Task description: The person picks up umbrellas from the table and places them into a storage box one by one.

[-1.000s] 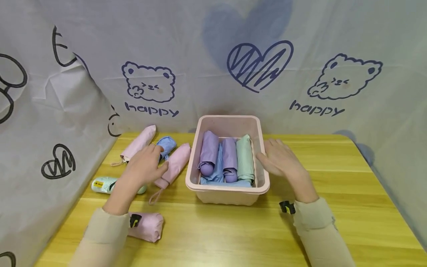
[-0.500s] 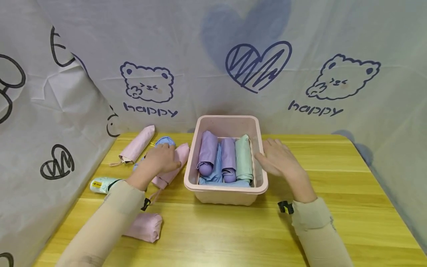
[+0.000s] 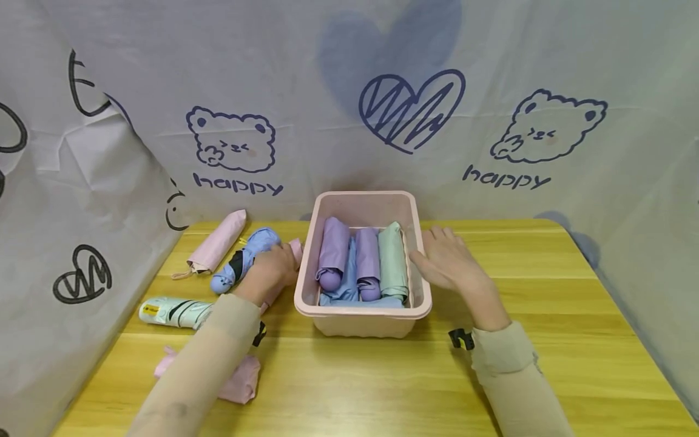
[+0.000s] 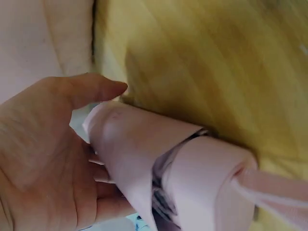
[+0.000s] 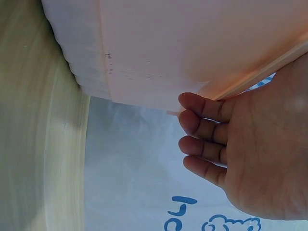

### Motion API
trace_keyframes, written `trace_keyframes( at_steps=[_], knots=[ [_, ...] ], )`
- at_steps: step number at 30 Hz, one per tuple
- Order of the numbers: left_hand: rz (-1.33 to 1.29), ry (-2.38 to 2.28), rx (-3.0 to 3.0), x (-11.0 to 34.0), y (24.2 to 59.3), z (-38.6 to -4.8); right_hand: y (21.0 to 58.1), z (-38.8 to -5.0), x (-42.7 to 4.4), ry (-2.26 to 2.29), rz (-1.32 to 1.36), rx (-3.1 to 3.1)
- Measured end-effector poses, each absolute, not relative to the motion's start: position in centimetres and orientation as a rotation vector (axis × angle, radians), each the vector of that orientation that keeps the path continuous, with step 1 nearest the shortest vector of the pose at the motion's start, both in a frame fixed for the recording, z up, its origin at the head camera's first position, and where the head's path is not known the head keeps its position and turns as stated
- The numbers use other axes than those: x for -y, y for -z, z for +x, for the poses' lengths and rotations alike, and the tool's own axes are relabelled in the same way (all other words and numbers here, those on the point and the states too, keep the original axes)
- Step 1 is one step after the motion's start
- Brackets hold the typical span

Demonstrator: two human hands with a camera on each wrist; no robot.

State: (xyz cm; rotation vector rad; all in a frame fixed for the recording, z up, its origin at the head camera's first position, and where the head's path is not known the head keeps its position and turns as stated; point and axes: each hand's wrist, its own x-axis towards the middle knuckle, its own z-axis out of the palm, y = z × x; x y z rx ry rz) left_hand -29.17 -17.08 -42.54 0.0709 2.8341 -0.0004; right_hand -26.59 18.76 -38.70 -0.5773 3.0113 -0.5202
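A folded pale pink umbrella (image 4: 134, 139) with a wrist strap lies on the table left of the bin. My left hand (image 3: 273, 267) grips around it, thumb on one side and fingers on the other; the hand covers most of it in the head view. A pale pink plastic bin (image 3: 363, 311) holds two purple umbrellas (image 3: 334, 243), a green umbrella (image 3: 393, 261) and blue ones (image 3: 349, 273). My right hand (image 3: 448, 258) holds the bin's right rim, its thumb over the edge. In the right wrist view its fingers (image 5: 204, 130) curl loosely by the outer wall.
Left of the bin lie a blue umbrella (image 3: 246, 258), another pink umbrella (image 3: 218, 243) and a mint umbrella (image 3: 172, 311). One more pink umbrella (image 3: 240, 381) sits nearer, partly under my left forearm. A printed white cloth (image 3: 317, 145) hangs behind the wooden table (image 3: 546, 291).
My left hand has moved right, from over the blue umbrella onto the pink umbrella beside the bin, uncovering the blue one. My right hand stays at the bin's rim. The head view has shifted slightly.
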Motion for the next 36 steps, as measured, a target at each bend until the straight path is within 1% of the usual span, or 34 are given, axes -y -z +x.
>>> trace_keyframes(
  at_steps=[9,18,26,36],
  knots=[
    [0.040,-0.025,-2.828,17.5,43.7,-29.6,38.7,-26.5,-18.8,0.518,-0.598,-3.024],
    [0.049,-0.343,-2.793,19.4,43.5,-29.2,38.8,-26.5,-18.7,0.526,-0.614,-3.031],
    [-0.068,-0.641,-2.808,20.6,43.5,-28.9,38.8,-26.6,-18.6,0.530,-0.612,-3.026],
    [-0.098,-0.923,-2.999,21.2,43.5,-28.5,38.8,-26.7,-18.7,0.554,-0.598,-3.011]
  ],
)
